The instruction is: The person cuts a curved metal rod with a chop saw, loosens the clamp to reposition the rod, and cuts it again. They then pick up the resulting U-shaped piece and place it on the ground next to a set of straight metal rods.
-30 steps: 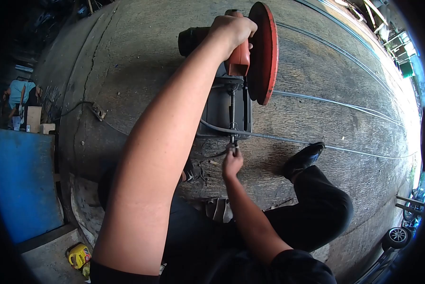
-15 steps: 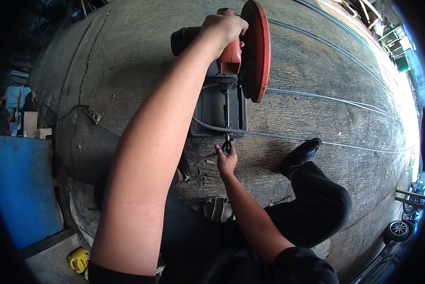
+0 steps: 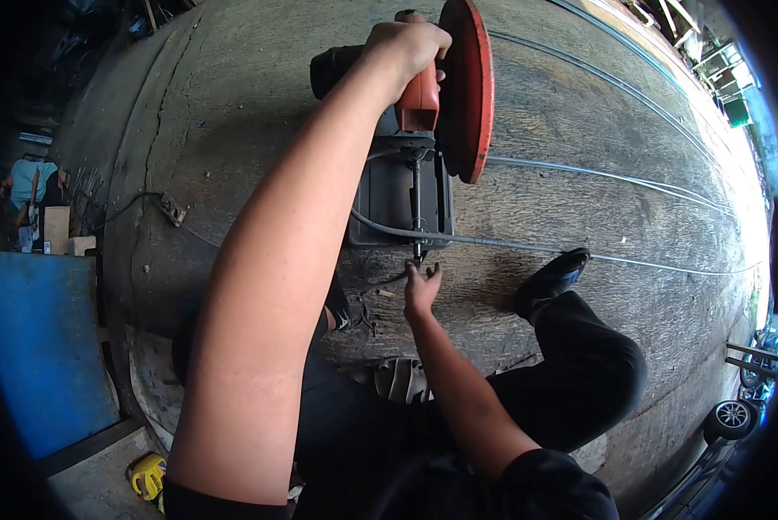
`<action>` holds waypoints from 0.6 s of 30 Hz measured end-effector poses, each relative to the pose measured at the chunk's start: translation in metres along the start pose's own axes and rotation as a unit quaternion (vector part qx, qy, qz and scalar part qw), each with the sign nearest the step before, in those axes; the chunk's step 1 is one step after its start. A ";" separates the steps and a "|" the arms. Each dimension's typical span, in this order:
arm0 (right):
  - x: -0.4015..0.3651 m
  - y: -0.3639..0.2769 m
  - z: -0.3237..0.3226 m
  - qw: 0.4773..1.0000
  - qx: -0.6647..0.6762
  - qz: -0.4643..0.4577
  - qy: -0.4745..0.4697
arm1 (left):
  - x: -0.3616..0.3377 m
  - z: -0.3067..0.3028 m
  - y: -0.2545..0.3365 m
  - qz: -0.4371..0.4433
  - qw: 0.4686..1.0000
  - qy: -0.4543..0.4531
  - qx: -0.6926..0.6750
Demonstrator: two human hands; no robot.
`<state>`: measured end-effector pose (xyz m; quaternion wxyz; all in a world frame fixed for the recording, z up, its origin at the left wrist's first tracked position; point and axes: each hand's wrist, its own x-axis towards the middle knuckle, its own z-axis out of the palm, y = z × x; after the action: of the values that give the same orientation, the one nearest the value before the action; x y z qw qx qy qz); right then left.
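Note:
My left hand (image 3: pixel 408 45) is wrapped round the orange handle (image 3: pixel 420 102) of a cut-off saw, beside its round red blade guard (image 3: pixel 469 91). Below it lies the saw's dark base (image 3: pixel 385 195), with a vise screw (image 3: pixel 418 191) running along it towards me. My right hand (image 3: pixel 422 293) is at the near end of that screw, its fingers on the small crank handle (image 3: pixel 418 256), with one digit sticking out to the right. A long thin metal rod (image 3: pixel 502 243) crosses the base just beyond my right hand.
More metal rods (image 3: pixel 614 178) lie on the rough floor to the right. A shoe (image 3: pixel 555 282) of mine rests by the near rod. At left are a socket box (image 3: pixel 173 209) with a cord, a blue panel (image 3: pixel 47 347) and a yellow object (image 3: pixel 149 475). Another person (image 3: pixel 30 184) is far left.
My right hand has turned at the crank: its fingers have shifted round the crank handle and one digit now points to the right. My left hand stays on the saw handle.

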<state>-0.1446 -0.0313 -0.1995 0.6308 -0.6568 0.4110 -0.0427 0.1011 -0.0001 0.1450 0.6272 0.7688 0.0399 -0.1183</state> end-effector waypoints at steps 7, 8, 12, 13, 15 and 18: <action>-0.056 -0.008 0.002 0.701 -0.509 -0.273 -0.418 | 0.002 0.000 -0.005 -0.008 1.000 0.006 -0.003; -0.083 0.009 0.000 0.729 -0.464 -0.235 -0.444 | 0.001 -0.001 -0.006 -0.007 1.000 -0.003 -0.007; -0.087 0.036 0.005 0.909 -0.220 -0.105 -0.337 | 0.004 -0.001 -0.009 -0.009 0.998 0.005 -0.061; -0.073 0.031 0.004 0.934 -0.202 -0.126 -0.266 | 0.004 -0.001 -0.013 -0.011 0.995 0.015 -0.099; -0.023 0.021 -0.003 0.984 -0.069 -0.104 -0.124 | -0.002 -0.007 -0.029 -0.007 0.991 0.011 -0.136; 0.051 0.005 -0.037 0.989 0.087 0.114 0.031 | 0.008 -0.016 -0.113 0.202 0.954 0.206 -0.086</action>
<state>-0.1344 -0.0907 -0.2197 0.6734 -0.5467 0.4969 -0.0265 0.0868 0.0389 0.0379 0.6802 0.7114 0.0216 0.1756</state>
